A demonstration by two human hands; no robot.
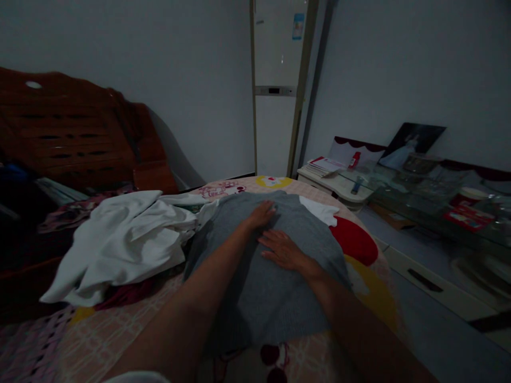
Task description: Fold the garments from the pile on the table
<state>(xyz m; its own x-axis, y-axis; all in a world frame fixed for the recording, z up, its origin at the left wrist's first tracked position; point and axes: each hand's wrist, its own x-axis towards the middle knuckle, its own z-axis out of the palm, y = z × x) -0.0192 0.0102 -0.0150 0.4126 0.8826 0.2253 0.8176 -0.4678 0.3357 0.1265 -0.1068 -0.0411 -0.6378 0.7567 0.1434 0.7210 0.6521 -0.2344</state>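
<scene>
A grey garment [275, 298] lies spread over a round surface with a patterned pink cover [99, 340]. My left hand [262, 214] rests on the upper middle of the garment, palm down, and holds nothing. Just below and to the right of it, my right hand [282, 250] lies flat on the same cloth with its fingers spread. A bit of white cloth [319, 210] shows past the garment's upper right edge.
A heap of white cloth [131, 239] lies at the left, with darker clothes under it. Behind stand a carved wooden seat [67, 127] and a tall white cabinet unit [275, 133]. A glass-topped stand [423, 197] with a photo and small items is at the right.
</scene>
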